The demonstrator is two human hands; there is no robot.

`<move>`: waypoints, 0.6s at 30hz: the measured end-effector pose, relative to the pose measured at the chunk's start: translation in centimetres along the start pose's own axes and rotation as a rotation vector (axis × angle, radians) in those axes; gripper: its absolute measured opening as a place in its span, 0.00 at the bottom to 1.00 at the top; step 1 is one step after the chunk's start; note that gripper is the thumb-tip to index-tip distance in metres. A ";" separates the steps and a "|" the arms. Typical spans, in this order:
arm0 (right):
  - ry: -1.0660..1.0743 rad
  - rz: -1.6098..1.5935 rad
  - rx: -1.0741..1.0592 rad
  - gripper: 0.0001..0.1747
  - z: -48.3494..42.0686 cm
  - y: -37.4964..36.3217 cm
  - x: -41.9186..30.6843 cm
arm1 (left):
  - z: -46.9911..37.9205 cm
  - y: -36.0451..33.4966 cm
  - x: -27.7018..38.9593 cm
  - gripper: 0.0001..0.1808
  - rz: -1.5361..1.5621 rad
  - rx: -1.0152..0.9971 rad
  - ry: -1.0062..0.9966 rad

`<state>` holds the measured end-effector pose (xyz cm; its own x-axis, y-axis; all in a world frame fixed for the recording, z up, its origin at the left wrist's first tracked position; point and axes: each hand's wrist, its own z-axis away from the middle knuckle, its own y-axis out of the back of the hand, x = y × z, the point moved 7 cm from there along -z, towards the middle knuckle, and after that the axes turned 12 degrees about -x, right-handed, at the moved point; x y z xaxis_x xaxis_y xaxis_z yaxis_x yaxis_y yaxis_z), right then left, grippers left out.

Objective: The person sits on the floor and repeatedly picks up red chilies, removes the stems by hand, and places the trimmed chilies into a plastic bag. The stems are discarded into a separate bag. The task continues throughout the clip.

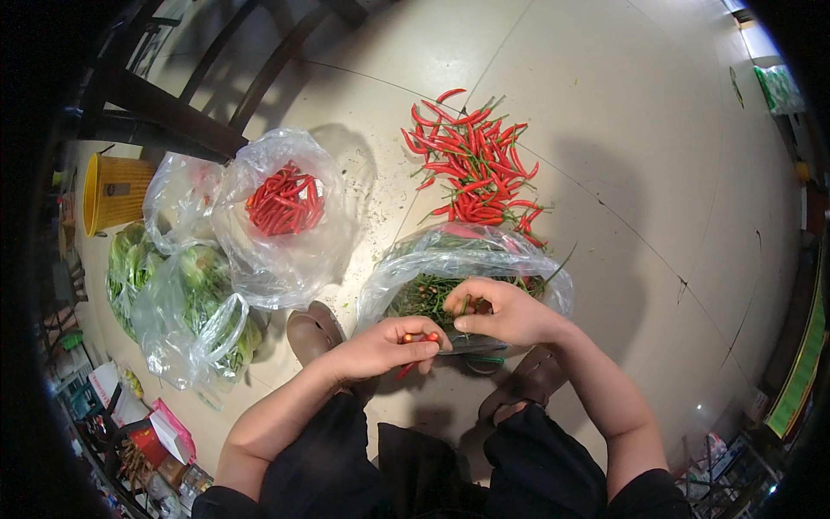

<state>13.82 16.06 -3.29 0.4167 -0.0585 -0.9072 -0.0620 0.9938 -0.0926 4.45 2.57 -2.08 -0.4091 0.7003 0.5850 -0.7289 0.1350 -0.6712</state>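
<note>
My left hand [395, 350] is closed around a few red chili peppers [407, 371], their stemless orange ends showing by the thumb. Just right of it, my right hand [509, 314] hovers with curled fingers over a clear plastic bag [373, 295]. Green chili stems [428, 292] fill the opening of that bag. A thin green stem shows near my right fingertips, but whether they pinch it is unclear. Beyond the bag, a loose pile of red chilies with green stems [476, 162] lies on the tiled floor.
To the left, an open plastic bag [331, 240] holds stemless red chilies [285, 201]. Bagged leafy greens [207, 279] lie nearer me, beside a yellow basket [120, 194]. Dark wooden furniture legs [175, 117] stand at upper left. My brown shoes [314, 331] flank the stem bag.
</note>
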 end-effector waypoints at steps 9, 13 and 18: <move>-0.538 0.534 0.696 0.12 1.8 14.4 8.2 | -0.6 0.9 -1.4 0.10 0.582 0.094 -0.192; -0.595 0.623 0.685 0.14 1.3 14.6 11.0 | -1.0 1.3 -1.7 0.06 0.506 0.126 -0.184; -0.510 0.456 0.705 0.14 2.4 13.6 8.8 | -0.9 1.9 -1.4 0.06 0.365 0.221 -0.206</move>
<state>18.76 29.25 -11.52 0.8391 0.2280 -0.4939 0.1725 0.7495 0.6391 4.11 2.41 -4.61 -0.7444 0.5173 0.4223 -0.6074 -0.2618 -0.7500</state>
